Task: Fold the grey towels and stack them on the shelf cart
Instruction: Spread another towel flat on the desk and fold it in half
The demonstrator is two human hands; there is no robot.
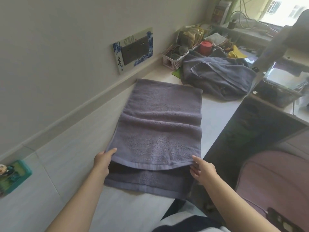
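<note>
A grey towel (pixel 160 124) lies lengthwise on the pale desk (pixel 66 164), doubled over so its upper layer stops short of the lower one. My left hand (pixel 102 160) pinches the near left corner of the upper layer. At the near right corner my right hand (pixel 200 169) pinches the same hem, which is lifted slightly off the lower layer. A heap of more grey towels (pixel 217 76) sits crumpled at the far end of the desk. No shelf cart is visible.
The wall (pixel 50 64) with a socket plate (pixel 133 49) runs along the left. A pink basket (pixel 173 60), a red jar (pixel 206 46) and clutter crowd the far end. A teal figurine stand (pixel 13 174) sits at near left. A mauve chair (pixel 274 185) is at right.
</note>
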